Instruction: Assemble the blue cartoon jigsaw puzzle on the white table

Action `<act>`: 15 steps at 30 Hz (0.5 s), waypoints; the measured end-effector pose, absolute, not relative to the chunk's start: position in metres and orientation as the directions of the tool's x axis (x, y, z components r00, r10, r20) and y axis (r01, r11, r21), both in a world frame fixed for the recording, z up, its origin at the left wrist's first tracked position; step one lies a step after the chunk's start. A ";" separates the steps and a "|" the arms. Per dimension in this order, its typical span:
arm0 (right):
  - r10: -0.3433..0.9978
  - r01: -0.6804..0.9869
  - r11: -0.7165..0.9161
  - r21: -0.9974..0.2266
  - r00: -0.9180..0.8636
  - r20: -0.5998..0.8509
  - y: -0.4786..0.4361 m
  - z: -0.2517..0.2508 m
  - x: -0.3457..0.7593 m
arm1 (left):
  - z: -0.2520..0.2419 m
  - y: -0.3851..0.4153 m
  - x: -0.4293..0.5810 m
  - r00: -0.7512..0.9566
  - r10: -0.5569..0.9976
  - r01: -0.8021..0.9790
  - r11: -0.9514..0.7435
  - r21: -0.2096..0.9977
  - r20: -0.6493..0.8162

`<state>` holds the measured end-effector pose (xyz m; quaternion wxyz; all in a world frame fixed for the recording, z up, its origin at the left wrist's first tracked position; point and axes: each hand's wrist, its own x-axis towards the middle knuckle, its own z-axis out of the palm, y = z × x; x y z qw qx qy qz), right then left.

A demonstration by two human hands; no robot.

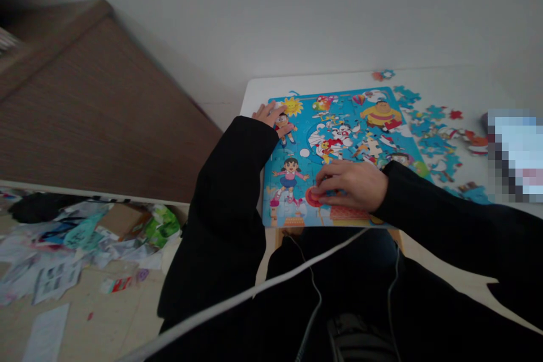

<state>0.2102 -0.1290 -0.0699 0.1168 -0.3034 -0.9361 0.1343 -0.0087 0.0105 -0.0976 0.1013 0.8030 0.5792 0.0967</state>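
A blue cartoon jigsaw puzzle [314, 169] lies on the white table, partly filled, with loose pieces strewn over its middle. My left hand [271, 117] rests on the board's upper left corner, its fingers spread beside the printed sun. Over the lower middle, my right hand [352, 184] is closed, with bent fingers pinching down at a red, round-patterned puzzle piece [313, 197]. The fingers partly cover that piece, so its outline is hard to see. More loose puzzle pieces [435, 141] lie scattered to the right of the board.
A phone [520, 153], its screen blurred out, is at the table's right end. To the left stands a brown wooden cabinet [110, 107]. Papers and bags [93, 232] litter the floor there. A white cable [271, 283] crosses in front of my lap.
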 end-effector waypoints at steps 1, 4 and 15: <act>0.582 0.541 0.803 -0.249 -0.801 0.138 -0.132 -0.068 0.210 | -0.098 0.011 -0.009 0.304 0.952 0.914 -0.302 0.272 0.035; 0.526 0.526 0.849 -0.046 -0.835 0.161 -0.139 -0.065 0.211 | -0.098 0.011 -0.009 0.307 0.952 0.914 -0.301 0.273 0.024; 0.517 0.508 0.855 -0.099 -0.829 0.213 -0.147 -0.055 0.246 | -0.097 0.010 -0.013 0.338 0.940 0.897 -0.333 0.292 0.032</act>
